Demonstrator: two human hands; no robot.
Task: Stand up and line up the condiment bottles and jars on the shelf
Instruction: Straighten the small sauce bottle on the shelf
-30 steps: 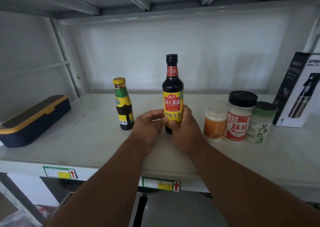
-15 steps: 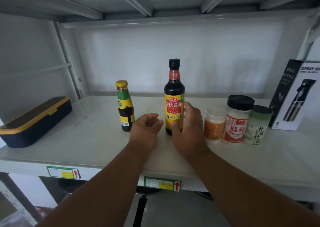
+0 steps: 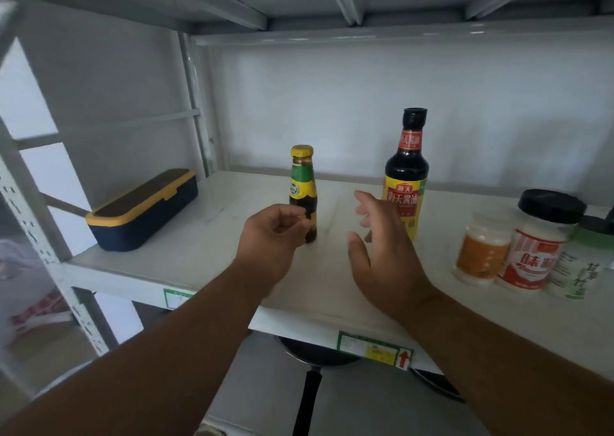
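Over the shelf [image 3: 199, 263], both hands hover open-fingered: left hand [image 3: 270, 236], right hand [image 3: 382, 253].

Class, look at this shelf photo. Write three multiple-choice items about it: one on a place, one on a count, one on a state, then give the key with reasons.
1. Where does the navy box with the yellow rim sit on the white shelf?
A. left end
B. right end
C. between the two bottles

2. How many dark sauce bottles stand upright?
A. one
B. two
C. four

3. What is the right hand doing?
A. gripping a jar
B. holding a lid
C. open, holding nothing

Key: 1 A, it lies left of everything else. 2 B, the small yellow-capped bottle and the tall black-capped soy sauce bottle. 3 C, its fingers are spread in front of the tall bottle.
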